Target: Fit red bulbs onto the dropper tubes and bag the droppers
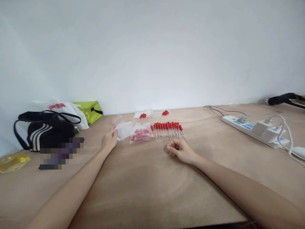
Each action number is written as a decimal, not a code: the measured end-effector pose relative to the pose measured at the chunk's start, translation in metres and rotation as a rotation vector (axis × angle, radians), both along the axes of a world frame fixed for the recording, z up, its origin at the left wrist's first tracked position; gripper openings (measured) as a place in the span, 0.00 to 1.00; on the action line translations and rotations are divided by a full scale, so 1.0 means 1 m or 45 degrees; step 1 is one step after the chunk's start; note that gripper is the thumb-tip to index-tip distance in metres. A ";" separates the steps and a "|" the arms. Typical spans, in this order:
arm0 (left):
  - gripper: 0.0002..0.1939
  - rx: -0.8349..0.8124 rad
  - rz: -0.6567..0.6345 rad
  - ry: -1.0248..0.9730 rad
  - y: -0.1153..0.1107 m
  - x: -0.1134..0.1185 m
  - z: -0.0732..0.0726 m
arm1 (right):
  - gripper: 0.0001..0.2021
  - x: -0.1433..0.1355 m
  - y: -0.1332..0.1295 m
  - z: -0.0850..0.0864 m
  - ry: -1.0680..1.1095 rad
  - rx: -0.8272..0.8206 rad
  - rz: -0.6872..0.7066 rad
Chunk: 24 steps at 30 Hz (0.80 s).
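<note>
Toward the left of centre, my left hand point(110, 139) has its fingertips closed on the edge of a clear plastic bag point(125, 129). Beside that bag lies another clear zip bag point(142, 135) with several red rubber pieces inside. A row of glass droppers point(168, 131) with red rubber bulbs lies side by side, bulbs toward the wall and thin tips toward me. Just in front of the tips, my right hand point(179, 151) rests on the table, fingers curled in toward the thumb, with nothing visible in them.
Near the wall, small red pieces point(143, 115) and another red cluster point(165, 113) lie on clear bags. A black bag point(51, 130), white plastic bag point(75, 113) and green bag point(91, 111) stand left. A power strip point(250, 128) with chargers and cables lies right.
</note>
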<state>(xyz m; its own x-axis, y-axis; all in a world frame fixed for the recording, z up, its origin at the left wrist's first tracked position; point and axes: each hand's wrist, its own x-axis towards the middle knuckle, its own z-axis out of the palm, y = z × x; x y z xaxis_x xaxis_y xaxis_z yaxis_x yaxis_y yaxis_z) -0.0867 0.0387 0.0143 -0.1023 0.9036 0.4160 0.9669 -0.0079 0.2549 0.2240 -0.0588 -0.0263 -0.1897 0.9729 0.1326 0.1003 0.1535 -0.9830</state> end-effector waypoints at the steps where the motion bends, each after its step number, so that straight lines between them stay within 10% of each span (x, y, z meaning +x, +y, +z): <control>1: 0.22 0.040 -0.074 -0.015 -0.007 0.002 0.005 | 0.15 -0.001 -0.001 0.001 0.016 0.007 -0.016; 8: 0.22 -0.286 -1.244 0.175 -0.078 0.056 0.020 | 0.17 0.005 0.006 0.002 -0.077 0.149 -0.133; 19: 0.26 -0.613 -1.237 0.345 -0.092 0.079 -0.001 | 0.11 0.016 0.005 0.006 -0.563 0.233 -0.297; 24: 0.26 -0.635 -1.217 0.346 -0.093 0.081 0.000 | 0.16 0.024 -0.001 0.015 -0.668 0.450 -0.003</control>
<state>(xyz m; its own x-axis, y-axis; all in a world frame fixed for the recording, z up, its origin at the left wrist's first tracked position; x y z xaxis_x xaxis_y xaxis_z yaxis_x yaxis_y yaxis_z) -0.0060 -0.0540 0.0143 0.7649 0.6342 -0.1131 0.6418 -0.7353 0.2175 0.2480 -0.0600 -0.0115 -0.3143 0.8879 0.3360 0.5562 0.4590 -0.6927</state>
